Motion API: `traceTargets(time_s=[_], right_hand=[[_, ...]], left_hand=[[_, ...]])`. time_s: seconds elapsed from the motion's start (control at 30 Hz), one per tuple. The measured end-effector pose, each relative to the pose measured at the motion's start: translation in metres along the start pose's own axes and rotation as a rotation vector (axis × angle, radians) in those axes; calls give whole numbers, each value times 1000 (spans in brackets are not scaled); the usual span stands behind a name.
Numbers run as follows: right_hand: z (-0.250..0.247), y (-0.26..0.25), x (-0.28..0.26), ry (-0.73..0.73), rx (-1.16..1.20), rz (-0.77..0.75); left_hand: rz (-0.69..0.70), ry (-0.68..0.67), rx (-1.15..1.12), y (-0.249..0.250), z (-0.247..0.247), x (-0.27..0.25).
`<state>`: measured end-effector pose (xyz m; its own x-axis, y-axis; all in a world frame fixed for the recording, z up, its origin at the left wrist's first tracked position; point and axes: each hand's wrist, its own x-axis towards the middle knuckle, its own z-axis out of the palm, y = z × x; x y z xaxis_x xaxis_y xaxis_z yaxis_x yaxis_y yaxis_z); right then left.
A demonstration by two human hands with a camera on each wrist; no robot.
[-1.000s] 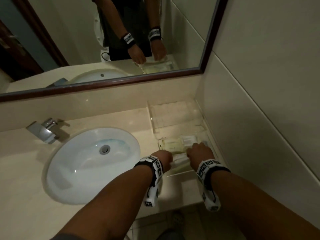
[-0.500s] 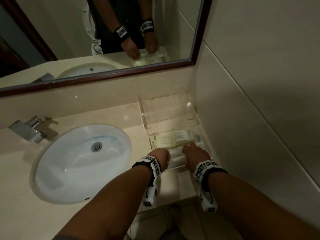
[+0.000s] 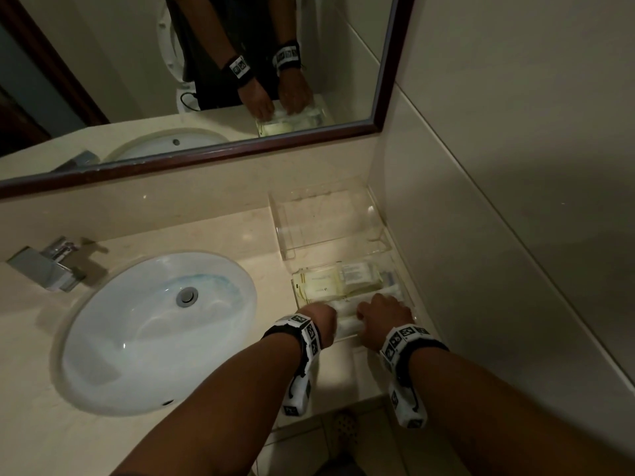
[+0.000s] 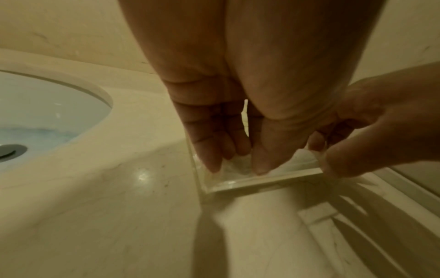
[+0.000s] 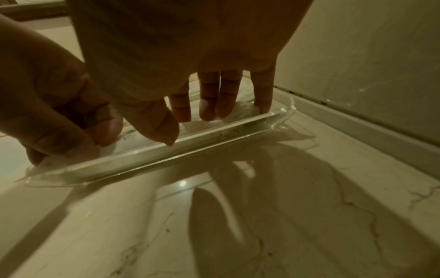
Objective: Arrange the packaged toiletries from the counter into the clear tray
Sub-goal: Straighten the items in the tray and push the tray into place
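The clear tray [image 3: 296, 294] sits on the counter by the right wall. Yellow packets [image 3: 319, 283] and a white-labelled packet [image 3: 357, 273] lie in its back half. Along its front wall [image 5: 190, 148] lies a long white wrapped packet [image 3: 345, 309]. My left hand [image 3: 321, 319] pinches the packet's left end in the tray's corner [image 4: 235, 165]. At the right end, my right hand [image 3: 378, 312] pinches the packet, its fingers [image 5: 209, 109] down inside the tray and its thumb [image 5: 164, 131] at the front wall. The packet's middle is partly hidden by both hands.
A second clear tray [image 3: 326, 228] stands behind the first, against the backsplash. The white basin [image 3: 154, 331] and chrome tap [image 3: 44, 266] are to the left. A wall [image 3: 481, 235] runs close along the right. The counter's front edge [image 3: 343, 403] is just below my wrists.
Both hands have stayed on the white packet at the tray's front, settling slightly lower into the tray. My head has shifted, so the view has slid a little.
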<state>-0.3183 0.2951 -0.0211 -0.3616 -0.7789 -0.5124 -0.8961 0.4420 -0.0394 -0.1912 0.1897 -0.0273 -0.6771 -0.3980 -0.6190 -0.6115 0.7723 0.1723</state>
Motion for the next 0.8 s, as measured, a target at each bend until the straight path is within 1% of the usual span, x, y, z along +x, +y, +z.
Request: traceTargets(time_s=[0.07, 0.17, 0.33, 0.4, 0.47, 0.53, 0.57, 0.7, 0.8], right_hand=[[0, 2, 0, -18, 71, -8], [1, 5, 0, -22, 98, -27], [2, 10, 0, -38, 78, -68], [-1, 9, -1, -41, 2, -77], [-4, 6, -2, -11, -82, -80], [-5, 6, -3, 14, -110, -83], [-6, 7, -3, 7, -107, -87], [-7, 15, -3, -96, -45, -119], [-8, 18, -2, -86, -32, -138]], left_hand=[[13, -20, 30, 1, -2, 0], [17, -29, 58, 3, -2, 0], [29, 16, 61, 5, 0, -2], [35, 10, 61, 5, -1, -3], [18, 10, 34, 3, -4, -6], [-10, 35, -3, 1, -7, -9], [-26, 45, -11, 0, -7, -11], [-76, 54, 9, -2, -4, -17], [-75, 46, 14, 0, -2, -19]])
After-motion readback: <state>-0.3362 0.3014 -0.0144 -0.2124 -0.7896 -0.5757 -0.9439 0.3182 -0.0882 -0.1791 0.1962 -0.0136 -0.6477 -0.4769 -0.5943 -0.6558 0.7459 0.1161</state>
